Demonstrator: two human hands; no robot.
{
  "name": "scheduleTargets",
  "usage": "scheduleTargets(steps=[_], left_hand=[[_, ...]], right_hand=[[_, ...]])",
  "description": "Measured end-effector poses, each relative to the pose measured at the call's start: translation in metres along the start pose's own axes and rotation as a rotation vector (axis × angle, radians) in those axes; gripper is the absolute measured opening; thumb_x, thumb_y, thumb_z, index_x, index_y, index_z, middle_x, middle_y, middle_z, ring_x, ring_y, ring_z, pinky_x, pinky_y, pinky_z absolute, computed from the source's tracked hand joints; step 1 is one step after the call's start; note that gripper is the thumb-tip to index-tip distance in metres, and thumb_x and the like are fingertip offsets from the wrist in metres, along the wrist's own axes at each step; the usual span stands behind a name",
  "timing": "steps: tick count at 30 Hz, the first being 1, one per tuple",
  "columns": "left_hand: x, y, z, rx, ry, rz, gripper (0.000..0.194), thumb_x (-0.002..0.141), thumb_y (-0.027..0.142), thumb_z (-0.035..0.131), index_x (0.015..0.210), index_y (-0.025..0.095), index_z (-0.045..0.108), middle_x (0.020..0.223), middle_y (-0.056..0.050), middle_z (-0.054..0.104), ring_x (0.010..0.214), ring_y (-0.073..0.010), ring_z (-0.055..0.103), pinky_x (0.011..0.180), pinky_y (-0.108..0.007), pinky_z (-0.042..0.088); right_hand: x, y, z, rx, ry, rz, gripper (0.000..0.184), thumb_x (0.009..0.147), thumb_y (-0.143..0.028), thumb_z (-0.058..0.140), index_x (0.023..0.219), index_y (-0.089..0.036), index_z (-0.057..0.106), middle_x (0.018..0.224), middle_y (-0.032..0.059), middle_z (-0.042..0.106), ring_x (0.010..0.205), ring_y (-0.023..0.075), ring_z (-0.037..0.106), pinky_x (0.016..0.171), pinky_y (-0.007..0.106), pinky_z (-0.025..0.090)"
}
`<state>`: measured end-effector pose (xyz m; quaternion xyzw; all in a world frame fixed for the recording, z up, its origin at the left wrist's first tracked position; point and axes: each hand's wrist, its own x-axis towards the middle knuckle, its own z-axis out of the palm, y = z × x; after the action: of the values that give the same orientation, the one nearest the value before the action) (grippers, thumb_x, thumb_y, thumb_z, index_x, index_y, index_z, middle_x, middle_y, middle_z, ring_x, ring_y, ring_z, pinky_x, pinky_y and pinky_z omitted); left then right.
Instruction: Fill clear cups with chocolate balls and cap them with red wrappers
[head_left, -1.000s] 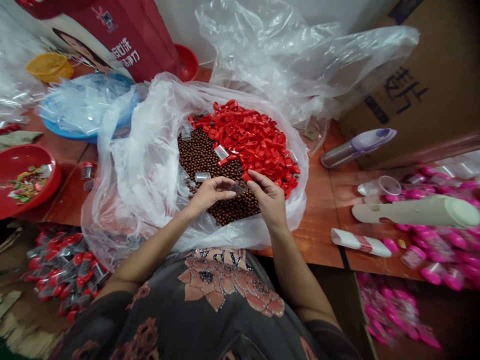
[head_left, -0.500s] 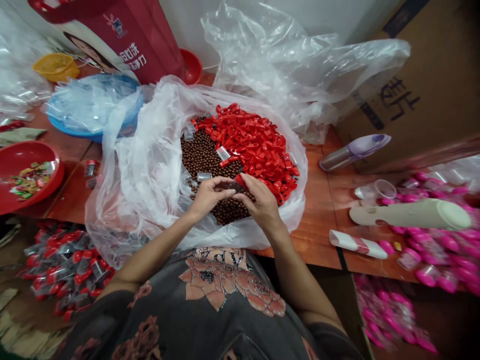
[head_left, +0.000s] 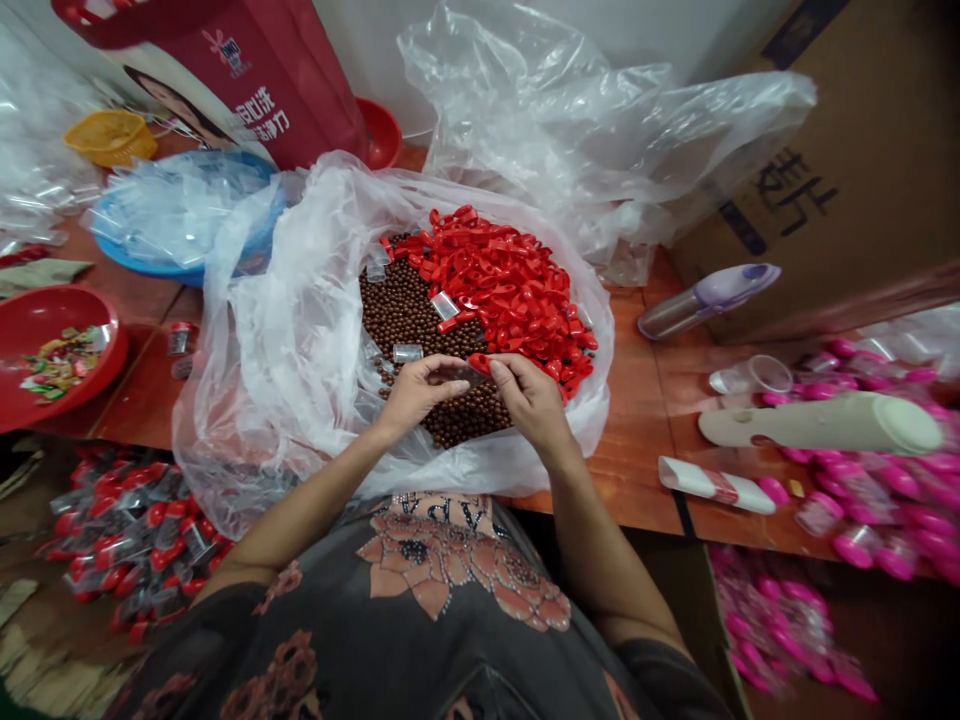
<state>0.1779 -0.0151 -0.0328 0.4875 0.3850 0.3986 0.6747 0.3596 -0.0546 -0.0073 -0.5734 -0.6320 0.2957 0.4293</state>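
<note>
The left hand [head_left: 421,392] pinches a clear tube [head_left: 472,377], largely hidden, contents unclear; the right hand [head_left: 534,396] pinches a red cap [head_left: 480,363] beside it, whether seated I cannot tell. Both lie between the hands, over brown balls [head_left: 412,298].

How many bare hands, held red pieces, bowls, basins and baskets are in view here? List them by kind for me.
Hands, left hand and right hand: 2
Red piece held between them: 1
Near red bowl and far red bowl: 2
Blue basin: 1
Yellow basket: 1
Total: 7
</note>
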Motion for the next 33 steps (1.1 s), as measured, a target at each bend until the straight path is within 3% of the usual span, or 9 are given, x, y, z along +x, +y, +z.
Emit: scheduleTargets(steps=[3, 8, 12, 16, 19, 22, 26, 30, 33], left_hand=[[0.000, -0.002, 0.002, -0.003, 0.000, 0.012, 0.036, 0.066, 0.027, 0.082, 0.098, 0.015, 0.071, 0.095, -0.005, 0.072, 0.086, -0.0150, 0.066, 0.087, -0.034, 0.053], [-0.001, 0.000, 0.002, -0.022, -0.011, -0.015, 0.039, 0.067, 0.029, 0.081, 0.101, 0.014, 0.070, 0.091, -0.005, 0.071, 0.080, -0.0139, 0.065, 0.082, -0.032, 0.054], [-0.003, 0.006, 0.001, 0.005, 0.016, -0.006, 0.038, 0.068, 0.031, 0.081, 0.100, 0.013, 0.070, 0.087, -0.004, 0.069, 0.076, -0.0122, 0.062, 0.074, -0.027, 0.053], [-0.004, 0.008, 0.002, 0.006, 0.062, 0.016, 0.038, 0.066, 0.033, 0.083, 0.096, 0.014, 0.070, 0.086, -0.003, 0.068, 0.077, -0.0114, 0.061, 0.073, -0.023, 0.050], [-0.004, 0.006, 0.008, -0.139, 0.036, -0.085, 0.043, 0.073, 0.050, 0.076, 0.096, 0.015, 0.067, 0.084, -0.003, 0.068, 0.075, -0.0121, 0.062, 0.070, -0.023, 0.051], [-0.004, 0.002, 0.016, -0.285, -0.006, -0.292, 0.056, 0.080, 0.068, 0.059, 0.095, 0.014, 0.063, 0.071, -0.004, 0.065, 0.060, -0.0128, 0.060, 0.055, -0.024, 0.048], [-0.007, -0.001, 0.023, -0.331, 0.063, -0.327, 0.049, 0.085, 0.061, 0.055, 0.101, 0.016, 0.060, 0.061, 0.002, 0.056, 0.045, -0.0090, 0.050, 0.041, -0.020, 0.038], [-0.010, 0.002, 0.021, -0.320, -0.022, -0.301, 0.046, 0.090, 0.049, 0.050, 0.127, 0.021, 0.049, 0.058, 0.006, 0.052, 0.040, -0.0077, 0.042, 0.039, -0.018, 0.034], [-0.010, 0.003, 0.019, -0.306, -0.045, -0.300, 0.048, 0.091, 0.048, 0.047, 0.132, 0.023, 0.045, 0.058, 0.006, 0.051, 0.040, -0.0080, 0.040, 0.038, -0.018, 0.031]], right_hand=[[0.001, -0.001, -0.001, -0.145, -0.021, -0.113, 0.032, 0.099, -0.040, 0.043, 0.110, -0.025, 0.069, 0.101, 0.0063, 0.070, 0.096, 0.0202, 0.064, 0.087, 0.037, 0.052], [0.004, 0.007, -0.001, -0.169, -0.092, -0.204, 0.036, 0.102, -0.037, 0.037, 0.132, -0.031, 0.056, 0.120, 0.0047, 0.067, 0.111, 0.0195, 0.063, 0.096, 0.039, 0.051], [0.008, 0.013, 0.001, -0.249, -0.179, -0.313, 0.053, 0.092, -0.045, 0.057, 0.140, -0.025, 0.047, 0.125, 0.0116, 0.064, 0.114, 0.0257, 0.062, 0.096, 0.045, 0.051], [0.006, 0.018, 0.010, -0.306, -0.158, -0.355, 0.074, 0.081, -0.047, 0.072, 0.143, -0.023, 0.040, 0.125, 0.0145, 0.063, 0.113, 0.0294, 0.061, 0.096, 0.048, 0.051], [0.003, 0.021, 0.017, -0.313, -0.140, -0.379, 0.071, 0.080, -0.046, 0.071, 0.141, -0.023, 0.042, 0.122, 0.0133, 0.064, 0.111, 0.0287, 0.063, 0.095, 0.047, 0.052], [0.000, 0.021, 0.020, -0.277, -0.212, -0.392, 0.068, 0.079, -0.046, 0.072, 0.137, -0.024, 0.047, 0.123, 0.0130, 0.062, 0.112, 0.0285, 0.062, 0.095, 0.047, 0.052], [-0.004, 0.024, 0.023, -0.050, -0.257, -0.200, 0.067, 0.072, -0.050, 0.077, 0.130, -0.027, 0.053, 0.122, 0.0097, 0.059, 0.112, 0.0255, 0.060, 0.094, 0.043, 0.053], [-0.009, 0.030, 0.028, 0.369, -0.046, 0.181, 0.041, 0.081, -0.050, 0.067, 0.112, -0.024, 0.059, 0.081, -0.0019, 0.064, 0.071, 0.0143, 0.064, 0.069, 0.030, 0.056], [-0.011, 0.028, 0.031, 0.406, 0.048, 0.224, 0.036, 0.085, -0.045, 0.064, 0.114, -0.024, 0.061, 0.082, -0.0013, 0.067, 0.072, 0.0144, 0.065, 0.074, 0.032, 0.056]])
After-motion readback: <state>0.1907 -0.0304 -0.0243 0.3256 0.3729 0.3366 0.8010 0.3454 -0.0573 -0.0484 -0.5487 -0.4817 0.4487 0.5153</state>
